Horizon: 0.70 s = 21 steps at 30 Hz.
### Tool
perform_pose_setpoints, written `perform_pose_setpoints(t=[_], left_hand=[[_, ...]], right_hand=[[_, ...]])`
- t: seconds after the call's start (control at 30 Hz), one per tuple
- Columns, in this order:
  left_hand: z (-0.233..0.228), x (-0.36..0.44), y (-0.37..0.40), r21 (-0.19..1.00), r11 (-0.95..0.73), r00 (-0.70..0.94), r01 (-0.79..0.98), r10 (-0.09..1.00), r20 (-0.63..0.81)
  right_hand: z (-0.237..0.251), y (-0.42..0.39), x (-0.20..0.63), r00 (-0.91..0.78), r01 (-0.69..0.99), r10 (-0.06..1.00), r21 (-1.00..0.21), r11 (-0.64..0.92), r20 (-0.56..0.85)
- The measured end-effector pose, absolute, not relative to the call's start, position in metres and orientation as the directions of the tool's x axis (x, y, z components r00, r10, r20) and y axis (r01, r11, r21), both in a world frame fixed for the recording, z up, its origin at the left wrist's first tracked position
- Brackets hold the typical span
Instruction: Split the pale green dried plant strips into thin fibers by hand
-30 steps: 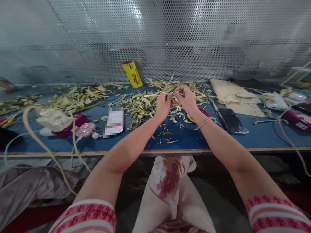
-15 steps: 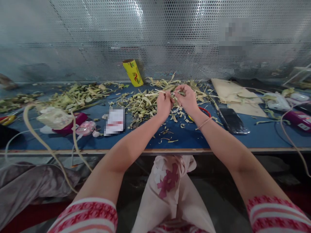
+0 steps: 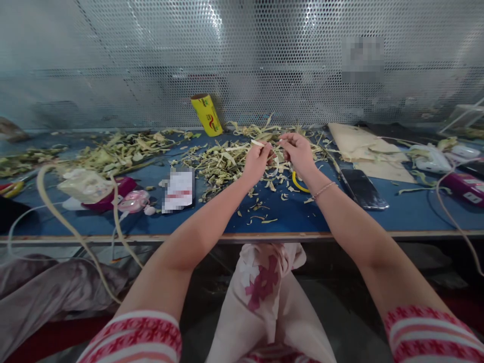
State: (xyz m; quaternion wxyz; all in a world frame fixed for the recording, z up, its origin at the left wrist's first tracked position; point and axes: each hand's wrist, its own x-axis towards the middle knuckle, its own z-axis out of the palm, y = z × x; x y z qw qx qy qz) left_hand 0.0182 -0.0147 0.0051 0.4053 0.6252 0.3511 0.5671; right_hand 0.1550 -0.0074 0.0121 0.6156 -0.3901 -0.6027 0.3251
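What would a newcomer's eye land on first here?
Probably the bright yellow tube at the back of the blue table, before the grey perforated panel. Then the left hand, with a pale strip, and the right hand, close together over plant scraps mid-table. A dark phone lies right of them.

A yellow tube stood tilted before a perforated metal panel. On the blue worktop, a phone lay near tan sheets; leftward, a pink case sat beside a purple object.

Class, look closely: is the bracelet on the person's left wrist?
No, the bracelet circles the right wrist, while the left wrist is bare.
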Motion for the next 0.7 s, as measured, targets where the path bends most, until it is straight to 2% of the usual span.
perform_pose_setpoints(t=[0.1,0.2,0.4,0.5,0.6,0.7], left_hand=[[0.0093,0.0156,-0.0134,0.865,-0.498,0.175,0.059,0.859,0.482],[0.0146,0.0152,-0.0156,0.864,-0.499,0.273,0.067,0.842,0.465],[0.0093,0.0150,-0.0105,0.903,-0.411,0.320,-0.124,0.845,0.428],[0.0079,0.0123,-0.0085,0.924,-0.300,0.360,-0.237,0.856,0.370],[0.0113,0.0095,-0.0103,0.936,-0.213,0.384,-0.279,0.869,0.313],[0.0138,0.0084,-0.0121,0.930,-0.224,0.355,-0.290,0.878,0.322]], right_hand=[[0.0113,-0.0043,0.1593,0.071,0.042,0.893,-0.896,0.443,0.445],[0.0097,-0.0016,0.1614,0.096,-0.035,0.903,-0.905,0.424,0.419],[0.0103,-0.0003,0.1613,0.066,-0.167,0.940,-0.925,0.341,0.335],[0.0133,-0.0021,0.1625,0.073,-0.217,0.952,-0.927,0.307,0.299],[0.0162,-0.0037,0.1636,0.070,-0.235,0.952,-0.923,0.306,0.298],[0.0175,-0.0045,0.1618,0.063,-0.235,0.955,-0.926,0.297,0.290]])
